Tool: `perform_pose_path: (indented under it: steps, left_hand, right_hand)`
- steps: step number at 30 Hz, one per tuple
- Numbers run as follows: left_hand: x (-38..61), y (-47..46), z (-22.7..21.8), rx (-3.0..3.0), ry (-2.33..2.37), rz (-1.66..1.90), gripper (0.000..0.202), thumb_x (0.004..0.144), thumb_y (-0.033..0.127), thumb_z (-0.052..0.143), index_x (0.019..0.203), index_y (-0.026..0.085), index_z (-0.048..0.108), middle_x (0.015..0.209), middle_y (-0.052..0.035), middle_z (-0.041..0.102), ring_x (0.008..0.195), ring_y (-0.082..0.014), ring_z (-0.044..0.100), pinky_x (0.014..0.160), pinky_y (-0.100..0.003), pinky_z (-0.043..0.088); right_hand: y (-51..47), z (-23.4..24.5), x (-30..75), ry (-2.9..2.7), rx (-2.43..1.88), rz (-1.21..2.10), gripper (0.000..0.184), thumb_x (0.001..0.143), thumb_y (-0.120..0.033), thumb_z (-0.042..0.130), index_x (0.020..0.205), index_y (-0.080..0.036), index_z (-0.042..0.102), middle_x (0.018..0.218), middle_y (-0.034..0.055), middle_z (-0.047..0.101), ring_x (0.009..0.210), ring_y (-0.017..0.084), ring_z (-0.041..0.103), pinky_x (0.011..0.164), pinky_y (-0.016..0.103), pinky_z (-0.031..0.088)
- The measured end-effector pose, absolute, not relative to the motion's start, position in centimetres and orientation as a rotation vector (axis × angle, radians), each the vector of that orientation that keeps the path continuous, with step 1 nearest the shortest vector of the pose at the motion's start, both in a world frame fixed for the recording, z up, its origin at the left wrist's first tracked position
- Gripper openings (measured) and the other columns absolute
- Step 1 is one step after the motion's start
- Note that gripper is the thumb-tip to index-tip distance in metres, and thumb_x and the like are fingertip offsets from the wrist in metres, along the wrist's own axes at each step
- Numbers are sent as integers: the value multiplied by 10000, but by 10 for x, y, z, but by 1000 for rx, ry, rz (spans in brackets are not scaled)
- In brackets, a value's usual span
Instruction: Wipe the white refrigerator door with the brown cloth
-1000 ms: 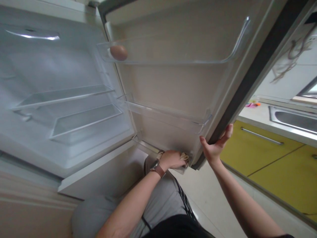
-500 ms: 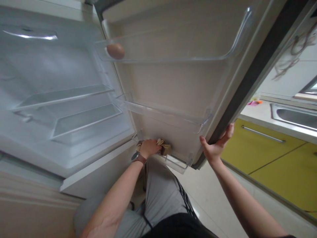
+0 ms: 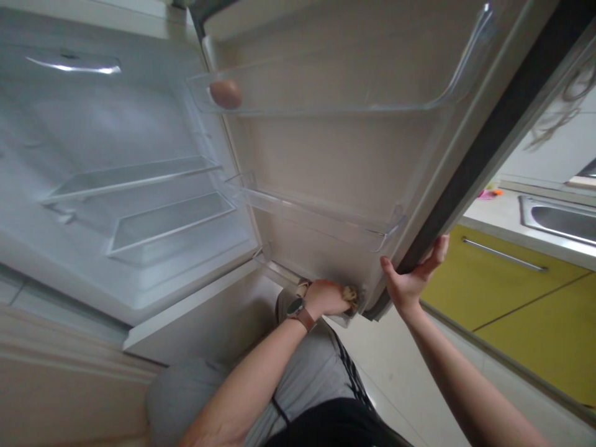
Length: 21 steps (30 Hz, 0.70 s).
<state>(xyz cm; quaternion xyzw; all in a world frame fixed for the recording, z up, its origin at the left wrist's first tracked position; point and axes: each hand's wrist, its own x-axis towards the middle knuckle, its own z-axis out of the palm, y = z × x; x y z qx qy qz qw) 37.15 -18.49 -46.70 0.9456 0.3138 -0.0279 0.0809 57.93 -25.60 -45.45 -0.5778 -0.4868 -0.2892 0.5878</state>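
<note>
My left hand (image 3: 328,297), with a watch (image 3: 295,307) on its wrist, is closed on a crumpled brown and beige cloth (image 3: 349,295). It presses the cloth into the right end of the lowest clear bin (image 3: 279,273) on the fridge door (image 3: 316,155). Part of the cloth is hidden beneath the fingers. My right hand (image 3: 410,279) grips the door's dark-edged outer side, thumb on the inner face and fingers round the edge. Higher up, a brown egg (image 3: 226,94) sits at the left end of the top door bin (image 3: 326,99).
To the left, the fridge interior (image 3: 107,124) stands open with glass shelves (image 3: 172,220). A closed lower compartment front (image 3: 200,310) lies below it. On the right are a yellow cabinet (image 3: 503,279), a counter and a metal sink (image 3: 563,217).
My left hand has slid the cloth rightward along the lowest bin, from its middle to its right end. My right hand keeps its grip on the door edge. The view has shifted slightly.
</note>
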Motion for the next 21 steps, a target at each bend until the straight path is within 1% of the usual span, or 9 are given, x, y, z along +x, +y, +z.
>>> perform_pose_path:
  steps: [3, 6, 9, 12, 15, 19, 21]
  left_hand:
    - [380, -197, -466, 2801, 859, -99, 426, 947, 493, 511, 1051, 213, 816, 1065, -154, 802, 1025, -331, 766, 842, -402, 597]
    - [373, -188, -466, 2803, 897, -123, 408, 956, 474, 509, 1051, 211, 807, 1078, -153, 799, 1041, -332, 764, 841, -403, 596]
    - [353, -164, -466, 2827, 1033, -100, 400, 963, 466, 514, 1047, 194, 796, 1067, -156, 795, 1041, -337, 762, 828, -402, 595]
    - [327, -134, -465, 2829, 1241, -92, 411, 994, 443, 486, 1089, 169, 777, 1101, -173, 784, 1073, -333, 752, 861, -405, 581]
    - [299, -106, -466, 2781, 1471, -53, 411, 1019, 417, 458, 1117, 150, 755, 1103, -187, 776, 1080, -336, 745, 883, -416, 563]
    - [273, -85, -479, 2703, 1588, 166, 373, 990, 425, 514, 1058, 144, 749, 1060, -188, 776, 1091, -345, 730, 950, -424, 521]
    - [265, -81, -488, 2563, 1570, 355, 325, 946, 420, 566, 979, 154, 749, 1011, -163, 776, 1080, -329, 724, 964, -404, 510]
  right_hand:
    - [-256, -454, 580, -1144, -1311, -691, 1153, 829, -699, 726, 1675, -264, 75, 1737, 187, 74, 1633, 349, 100, 1291, 637, 154]
    - [-256, -451, 580, -1158, -1281, -708, 1136, 830, -674, 742, 1675, -264, 104, 1732, 183, 108, 1628, 353, 127, 1289, 639, 169]
    - [-256, -450, 579, -1146, -1289, -689, 1158, 811, -698, 745, 1668, -250, 109, 1725, 190, 114, 1624, 361, 138, 1288, 641, 170]
    - [-256, -450, 578, -1119, -1307, -670, 1184, 783, -747, 740, 1659, -233, 131, 1716, 200, 133, 1624, 371, 126, 1293, 649, 131]
    - [-256, -450, 578, -1124, -1304, -688, 1177, 782, -751, 740, 1657, -242, 141, 1714, 196, 145, 1622, 372, 131, 1292, 657, 117]
    - [-257, -449, 577, -1157, -1279, -699, 1144, 820, -714, 730, 1665, -248, 115, 1724, 194, 107, 1629, 363, 116, 1293, 650, 137]
    - [-257, -448, 576, -1171, -1267, -706, 1124, 839, -697, 722, 1669, -254, 106, 1725, 195, 105, 1631, 361, 107, 1289, 649, 151]
